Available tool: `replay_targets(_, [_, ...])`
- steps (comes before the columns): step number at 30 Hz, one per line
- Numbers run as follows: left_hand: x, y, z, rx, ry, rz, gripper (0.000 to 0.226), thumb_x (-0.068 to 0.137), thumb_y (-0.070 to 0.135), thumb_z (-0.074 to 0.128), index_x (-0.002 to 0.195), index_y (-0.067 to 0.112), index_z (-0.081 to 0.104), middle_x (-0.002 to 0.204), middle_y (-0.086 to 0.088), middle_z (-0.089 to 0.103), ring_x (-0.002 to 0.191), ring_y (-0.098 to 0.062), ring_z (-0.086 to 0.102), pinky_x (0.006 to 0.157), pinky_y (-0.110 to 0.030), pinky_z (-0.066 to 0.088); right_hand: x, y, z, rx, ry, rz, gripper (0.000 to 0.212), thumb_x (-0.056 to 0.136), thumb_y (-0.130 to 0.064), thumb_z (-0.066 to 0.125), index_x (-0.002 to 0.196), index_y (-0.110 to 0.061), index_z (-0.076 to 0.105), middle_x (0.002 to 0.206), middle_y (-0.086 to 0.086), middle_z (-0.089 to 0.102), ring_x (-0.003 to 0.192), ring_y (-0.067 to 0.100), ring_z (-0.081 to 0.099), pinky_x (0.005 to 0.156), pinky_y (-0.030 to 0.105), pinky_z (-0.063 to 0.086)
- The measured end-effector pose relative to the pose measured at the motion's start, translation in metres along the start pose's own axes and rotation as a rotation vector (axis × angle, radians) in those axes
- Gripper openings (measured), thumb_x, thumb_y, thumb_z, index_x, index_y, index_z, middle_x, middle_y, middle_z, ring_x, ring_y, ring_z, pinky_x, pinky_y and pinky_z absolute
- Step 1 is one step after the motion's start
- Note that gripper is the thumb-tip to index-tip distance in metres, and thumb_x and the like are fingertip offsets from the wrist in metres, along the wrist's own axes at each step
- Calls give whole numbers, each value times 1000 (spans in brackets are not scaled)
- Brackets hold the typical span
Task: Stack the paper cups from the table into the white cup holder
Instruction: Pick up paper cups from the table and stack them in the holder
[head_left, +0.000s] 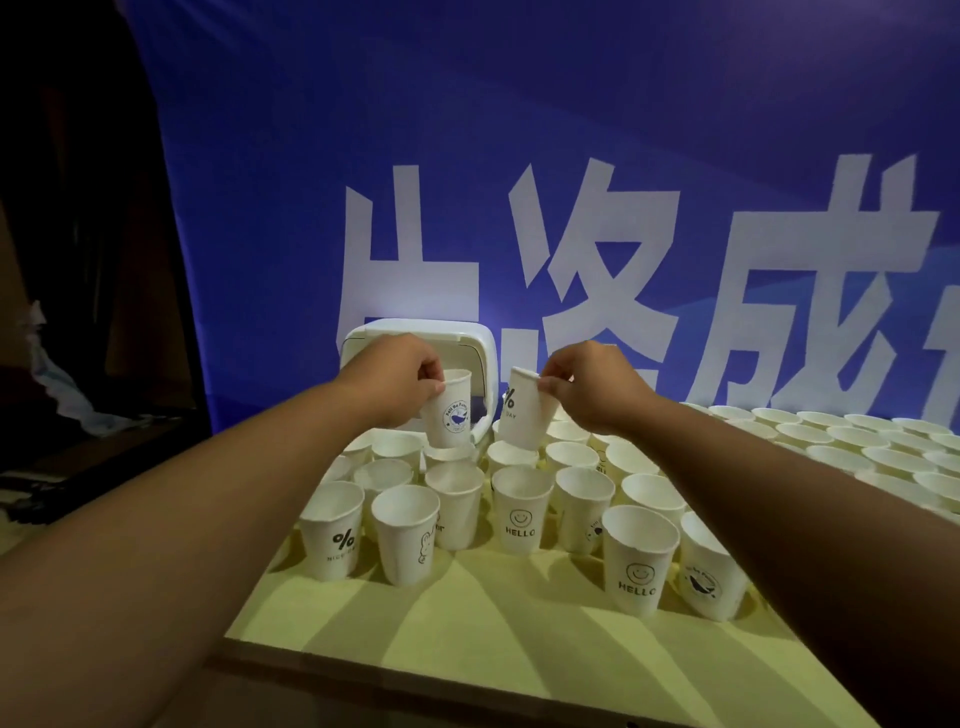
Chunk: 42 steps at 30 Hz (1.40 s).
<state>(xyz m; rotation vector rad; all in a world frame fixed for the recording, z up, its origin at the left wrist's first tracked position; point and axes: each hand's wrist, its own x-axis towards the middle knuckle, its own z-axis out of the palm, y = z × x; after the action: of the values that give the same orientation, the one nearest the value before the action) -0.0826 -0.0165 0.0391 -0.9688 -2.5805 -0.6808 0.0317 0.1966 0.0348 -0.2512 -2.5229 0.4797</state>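
Left hand: we stretch the left hand (400, 374) straight forward toward the far left corner of the tabletop (467, 649); thumb and fingertips pinch the rim of the whale cup (451, 415), which hangs upright just above the standing cups
Right hand: our right hand (592, 384) reaches forward level with the left one, knuckles up; thumb and forefinger are clamped on the rim of the percent cup (522, 415), which tilts with its mouth toward the whale cup; the two held cups are near each other but apart
Hidden: the lower part of the white cup holder (415, 331) is covered by our left hand and the whale cup, so we cannot tell what is in it; the percent cup's print is partly turned away; the tabletop's right edge is cut off by the frame; the far rows of cups blur together
Paper cups (521, 512): white with dark prints, smileys with HELLO, percent signs, whales; they stand upright, mouths up, crowded from the far left corner along the far edge to the right; a bare strip runs along the near edge
Holder: white, rounded, at the far left corner of the tabletop, before the blue banner (519, 130)
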Motion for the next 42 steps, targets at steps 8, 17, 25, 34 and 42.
replay_targets(8, [50,-19,48,60,38,-63,5,96,22,69,93,23,72,95,0,71,84,-17,64,77,-29,49,49,6,43,40,93,35,26,96,-24,66,119,-14,71,115,6,70,90,18,60,85,28,50])
replay_targets(17, [80,-35,91,130,-97,-123,11,95,27,71,100,23,80,96,1,74,83,-18,66,84,-35,59,85,14,78,41,127,34,25,95,-25,67,117,-14,73,113,7,71,92,20,66,85,28,52])
replay_targets(25, [81,-49,105,54,-223,-158,13,95,26,71,103,21,81,93,1,73,85,-17,66,87,-33,59,99,11,112,7,83,18,25,93,-30,69,115,-18,74,112,5,71,90,19,65,83,32,56])
replay_targets(34, [61,-80,71,5,-167,-87,8,95,29,71,93,30,79,91,9,74,85,-13,67,82,-36,60,108,-4,138,-22,-69,-54,22,93,-22,71,114,-17,74,113,5,70,93,19,64,90,31,52])
replay_targets(42, [37,-96,42,30,-265,-60,16,93,27,71,80,18,74,78,-1,70,78,-20,68,72,-36,59,109,-10,158,-188,-276,-76,26,91,-12,71,117,-15,72,113,6,69,91,21,63,85,27,52])
